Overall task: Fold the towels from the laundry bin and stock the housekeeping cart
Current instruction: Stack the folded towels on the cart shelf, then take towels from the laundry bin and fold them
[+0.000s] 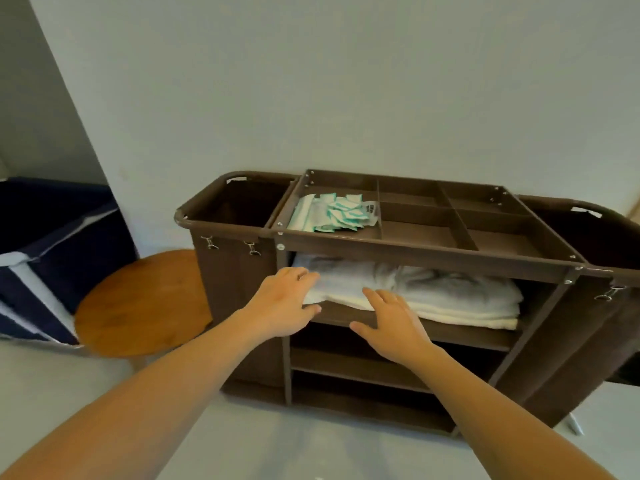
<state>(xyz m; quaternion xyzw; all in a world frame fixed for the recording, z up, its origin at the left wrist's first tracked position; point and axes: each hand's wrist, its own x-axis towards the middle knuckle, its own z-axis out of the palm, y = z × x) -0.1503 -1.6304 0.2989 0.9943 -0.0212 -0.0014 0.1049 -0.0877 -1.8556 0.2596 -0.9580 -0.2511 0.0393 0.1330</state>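
Cart's right bag frame runs off the picture edge; the two lower shelves sit in shadow and I cannot make out what they carry. My left fingertips are partly lost against the towel edge. The brown housekeeping cart (408, 251) stands against the wall, one fabric bag at each end; the left bag (239, 209) looks dark inside, contents unreadable. Top tray is split into compartments, I count about six; only the front-left one holds anything, a heap of white-and-teal sachets (334, 213), too jumbled to count. Top shelf holds the folded white towels (433, 292), a stack of at least two layers, exact number unclear. My left hand (282, 301) rests on the stack's left end, fingers relaxed, grasping nothing. My right hand (388, 318) lies flat at the front edge of the stack, fingers spread and released. One navy laundry bin (52, 244) at far left, cropped; one round wooden stool (138, 306) between it and the cart.
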